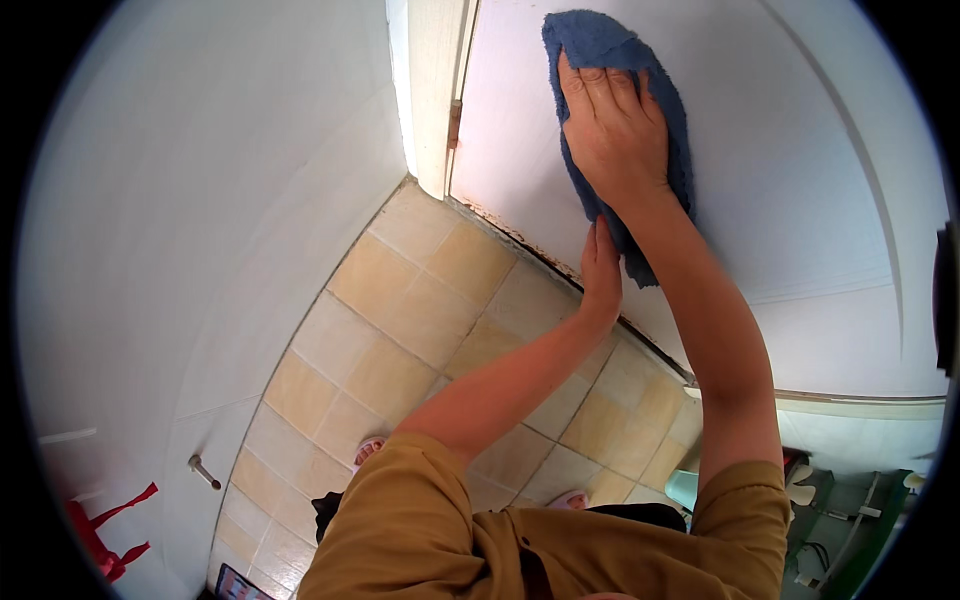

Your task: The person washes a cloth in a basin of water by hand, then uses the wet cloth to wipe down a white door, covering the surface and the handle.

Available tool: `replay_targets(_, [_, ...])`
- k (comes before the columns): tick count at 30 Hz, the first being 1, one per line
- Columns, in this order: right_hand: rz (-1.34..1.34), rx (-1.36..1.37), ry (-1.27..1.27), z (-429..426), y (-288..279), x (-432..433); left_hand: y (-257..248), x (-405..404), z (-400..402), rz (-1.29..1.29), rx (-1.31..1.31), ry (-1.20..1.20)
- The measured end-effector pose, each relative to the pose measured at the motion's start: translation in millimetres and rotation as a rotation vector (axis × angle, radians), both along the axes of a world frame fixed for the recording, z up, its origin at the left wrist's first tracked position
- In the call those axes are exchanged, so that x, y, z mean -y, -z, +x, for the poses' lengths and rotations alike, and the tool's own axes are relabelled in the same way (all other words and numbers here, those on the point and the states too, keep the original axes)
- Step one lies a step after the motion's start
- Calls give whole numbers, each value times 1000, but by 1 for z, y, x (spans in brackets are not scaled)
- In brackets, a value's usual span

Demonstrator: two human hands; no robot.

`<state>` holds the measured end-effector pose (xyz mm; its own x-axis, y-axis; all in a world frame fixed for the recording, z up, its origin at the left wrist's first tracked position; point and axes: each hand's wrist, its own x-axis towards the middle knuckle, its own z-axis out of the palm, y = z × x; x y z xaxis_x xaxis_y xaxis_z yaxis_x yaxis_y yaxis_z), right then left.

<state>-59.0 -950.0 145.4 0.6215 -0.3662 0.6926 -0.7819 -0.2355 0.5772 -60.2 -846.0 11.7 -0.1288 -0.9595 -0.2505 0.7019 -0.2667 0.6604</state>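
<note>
A blue terry cloth lies against a white door panel. My right hand presses flat on the cloth, its fingertips tucked under a fold at the upper end. Lower down, my left hand is seen edge-on at the cloth's lower left side, fingers together and pointing up. Whether it grips the cloth or only rests against it and the door is hard to tell. Along the door's bottom edge the paint is chipped and rusty brown.
A hinge joins the door to a cream frame. Left stands a white wall with a metal peg and a red item. Beige tiles cover the floor. A teal container and green frame are lower right.
</note>
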Motion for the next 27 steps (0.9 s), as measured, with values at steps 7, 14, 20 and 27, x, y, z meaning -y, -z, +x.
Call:
replay_targets(7, [399, -135, 2, 47, 89, 33, 4, 27, 64, 252, -320, 386])
replay_targets(14, [562, -260, -22, 42, 94, 25, 55, 42, 93, 261, -580, 502])
replay_targets(20, [454, -136, -92, 72, 5, 49, -9, 68, 102, 123, -631, 324])
replay_targets(27, [413, -101, -133, 123, 56, 91, 11, 101, 139, 357, -789, 249])
